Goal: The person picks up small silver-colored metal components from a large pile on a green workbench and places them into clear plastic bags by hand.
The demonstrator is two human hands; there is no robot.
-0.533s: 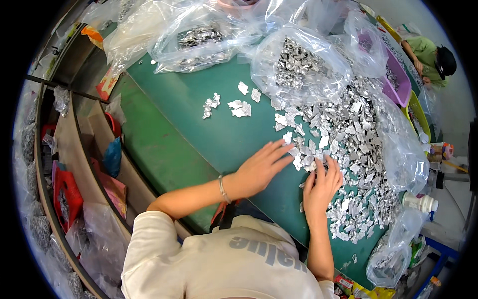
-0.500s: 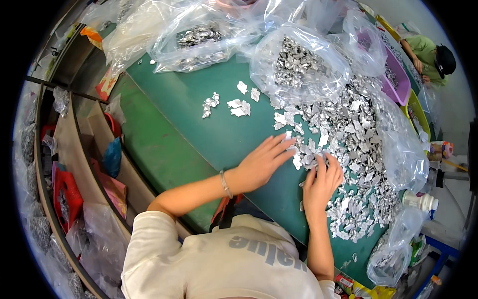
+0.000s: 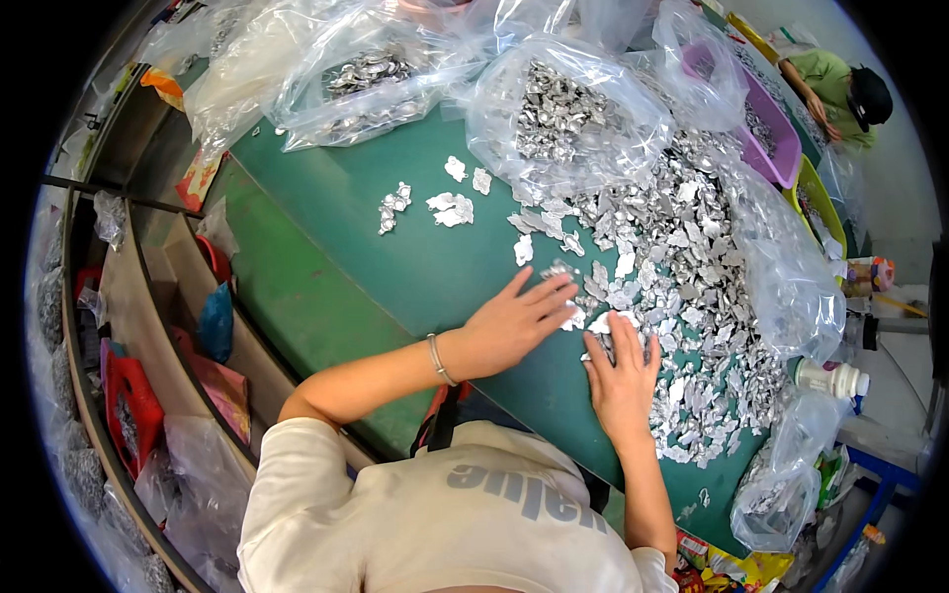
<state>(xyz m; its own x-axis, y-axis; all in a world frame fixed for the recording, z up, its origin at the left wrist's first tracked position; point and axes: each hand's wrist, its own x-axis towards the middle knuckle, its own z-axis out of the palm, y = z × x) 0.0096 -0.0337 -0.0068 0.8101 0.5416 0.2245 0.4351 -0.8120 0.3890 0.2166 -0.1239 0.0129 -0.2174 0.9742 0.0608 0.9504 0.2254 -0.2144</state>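
A broad heap of small silver metal pieces [image 3: 682, 267], flat and irregular in outline, covers the right part of the green table [image 3: 376, 272]. My left hand [image 3: 514, 321] is at the heap's near left edge, palm down with its fingers spread, and its fingertips reach a few loose pieces. Close on its right, my right hand [image 3: 623, 385] lies with fingers stretched out over some pieces at the same edge. Neither hand visibly grips a piece. Left of the heap lies a small cluster of metal pieces [image 3: 452, 209], with a narrower group [image 3: 393, 208] beside it.
Beyond the heap stand clear plastic bags, one [image 3: 568, 114] full of metal pieces. At the right are a purple bin [image 3: 776, 143], a yellow-green bin [image 3: 825, 198] and a white bottle [image 3: 830, 379]. A person in green [image 3: 840, 94] works at the far right. Shelving [image 3: 148, 296] runs along the left.
My right hand has shifted a little left, its fingers now straighter over the pieces. My left hand stays near the heap's edge. The whole view has shifted slightly.
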